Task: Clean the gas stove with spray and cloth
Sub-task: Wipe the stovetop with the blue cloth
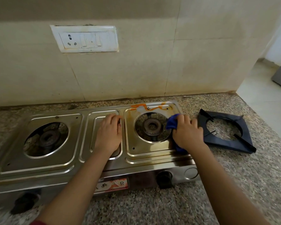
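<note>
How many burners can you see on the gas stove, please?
2. The left burner sits in the left opening of the gas stove; the right burner sits in the right opening, beside the blue cloth that the right hand grips. None seems hidden.

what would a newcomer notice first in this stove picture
The orange stain streaked along the back edge of the stove, behind the right burner, stands out first. Nearby the right hand grips a blue cloth against the stove top, while the left hand rests flat on the middle panel. A black pan support lies on the granite counter to the stove's right.
</note>
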